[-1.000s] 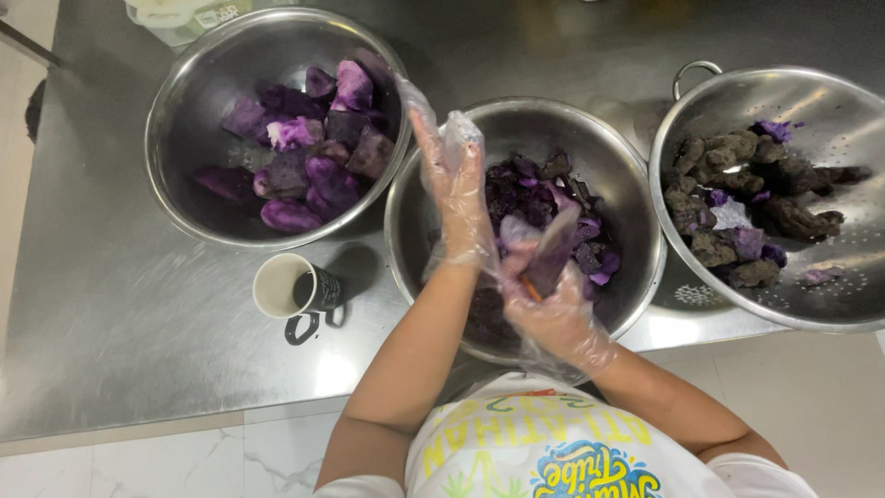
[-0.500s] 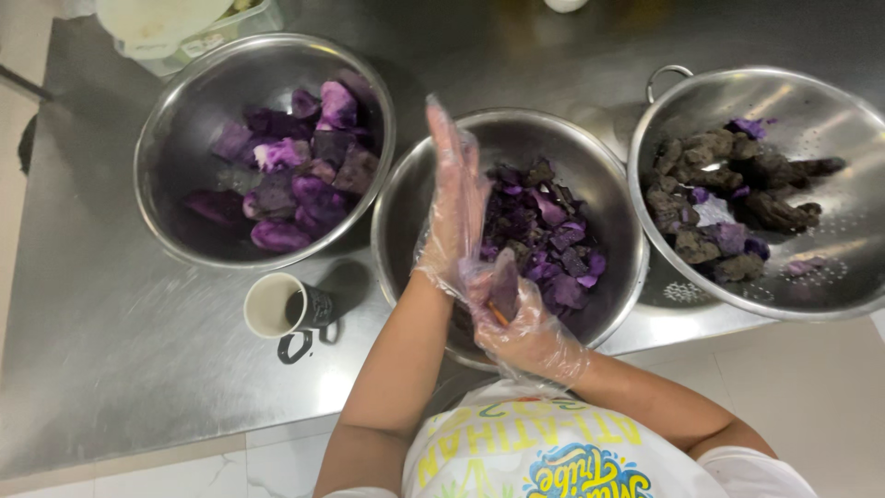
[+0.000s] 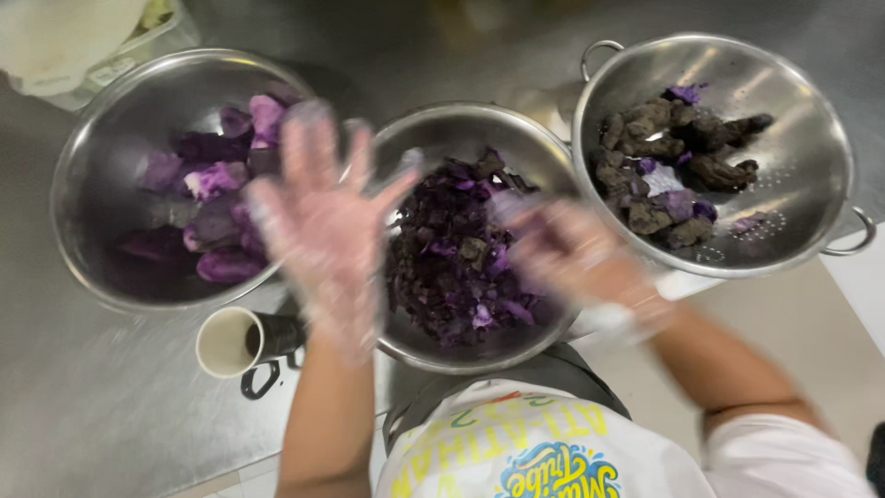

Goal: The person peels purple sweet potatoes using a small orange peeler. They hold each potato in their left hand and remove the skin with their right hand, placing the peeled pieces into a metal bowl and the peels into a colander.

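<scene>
My left hand (image 3: pixel 323 231), in a clear plastic glove, is raised with its palm flat and fingers spread, between the left bowl (image 3: pixel 97 138) and the middle bowl (image 3: pixel 461 115). It holds nothing. My right hand (image 3: pixel 576 263), also gloved, is blurred over the right side of the middle bowl, which holds dark purple peel scraps (image 3: pixel 452 267). Whether it holds anything cannot be made out. The left bowl holds smooth purple peeled chunks (image 3: pixel 217 217). A steel colander (image 3: pixel 802 138) at the right holds rough dark-skinned pieces (image 3: pixel 664 175).
A small paper cup (image 3: pixel 230 341) lies on its side at the steel table's (image 3: pixel 92 415) front edge, below the left bowl, with a dark looped object beside it. A pale container (image 3: pixel 64 37) stands at the back left. Floor shows to the right.
My left hand has turned from edge-on to flat with fingers spread and moved left. My right hand has risen from the bowl's near rim to its right side. The piece it held is no longer discernible.
</scene>
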